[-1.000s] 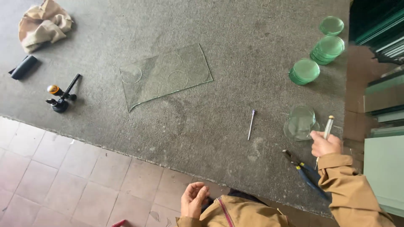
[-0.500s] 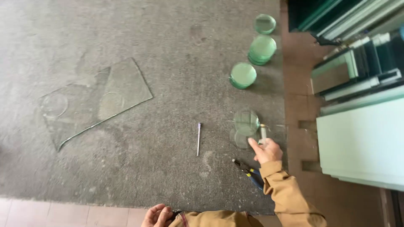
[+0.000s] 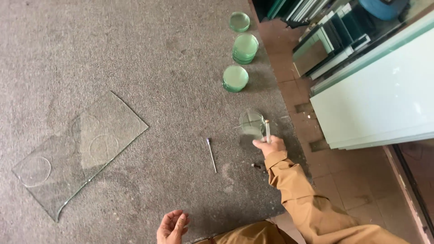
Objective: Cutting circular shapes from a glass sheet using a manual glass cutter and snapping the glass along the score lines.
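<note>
My right hand grips a slim pen-like tool and rests on the grey felt table beside a round clear glass disc. My left hand hovers at the table's near edge with its fingers loosely apart, holding nothing. A thin metal rod lies on the felt between my hands. A sheet of clear glass with round cut-outs lies to the left.
Stacks of green-tinted glass discs stand along the table's right edge. A dark tool lies partly under my right sleeve. Large white and green glass panels lean to the right above a tiled floor.
The view has swung right and nearer the discs. My right hand keeps hold of the tool by the clear disc. My left hand has opened at the table's edge.
</note>
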